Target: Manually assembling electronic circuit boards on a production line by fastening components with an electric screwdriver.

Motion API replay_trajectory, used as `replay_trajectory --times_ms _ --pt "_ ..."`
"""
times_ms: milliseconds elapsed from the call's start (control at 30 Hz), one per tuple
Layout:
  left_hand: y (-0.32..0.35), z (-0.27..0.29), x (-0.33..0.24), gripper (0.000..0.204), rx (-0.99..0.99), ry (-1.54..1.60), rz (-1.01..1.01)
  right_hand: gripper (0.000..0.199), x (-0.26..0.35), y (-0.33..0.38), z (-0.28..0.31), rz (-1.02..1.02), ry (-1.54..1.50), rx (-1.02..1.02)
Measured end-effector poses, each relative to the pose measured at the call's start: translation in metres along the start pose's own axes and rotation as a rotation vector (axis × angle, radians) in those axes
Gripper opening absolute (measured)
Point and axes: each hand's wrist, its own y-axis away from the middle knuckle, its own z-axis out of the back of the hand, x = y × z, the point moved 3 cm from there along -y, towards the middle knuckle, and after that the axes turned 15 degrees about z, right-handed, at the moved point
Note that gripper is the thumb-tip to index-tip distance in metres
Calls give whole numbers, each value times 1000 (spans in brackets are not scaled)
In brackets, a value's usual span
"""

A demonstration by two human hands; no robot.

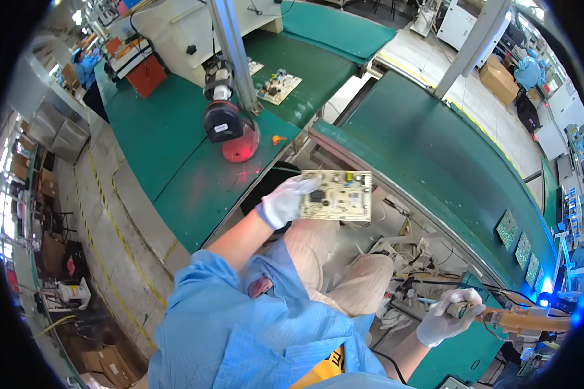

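My left hand (284,200), in a white glove, grips the left edge of a pale circuit board (345,196). The board is held over my lap, its face with small components, a dark chip and a white label turned up. Out to the lower right, my white-gloved right hand (449,318) is closed, its fingers curled round a small, partly hidden dark greenish thing (459,309) that I cannot make out. Just beyond that hand is an orange-brown arm-like part (529,321). A scanner-like device (225,123) on a post casts red light on the green bench (175,181).
More populated boards (279,86) lie on the bench beyond the post (232,55). On my right runs a green conveyor belt (428,149) carrying several green boards (507,228). A small orange piece (278,139) sits near the bench edge. Cables and a metal frame (428,236) fill the gap below.
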Motion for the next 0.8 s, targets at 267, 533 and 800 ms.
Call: replay_trajectory --times_ms 267,533,800 --pt "119 58 -20 50 -277 -39 -349 33 -5 1 -19 -105 -105 8" --pt "158 91 -41 41 -379 105 -503 35 -7 5 -43 -75 -113 3" --pt "176 91 -58 37 -411 40 -538 41 1 7 -49 -64 31 11"
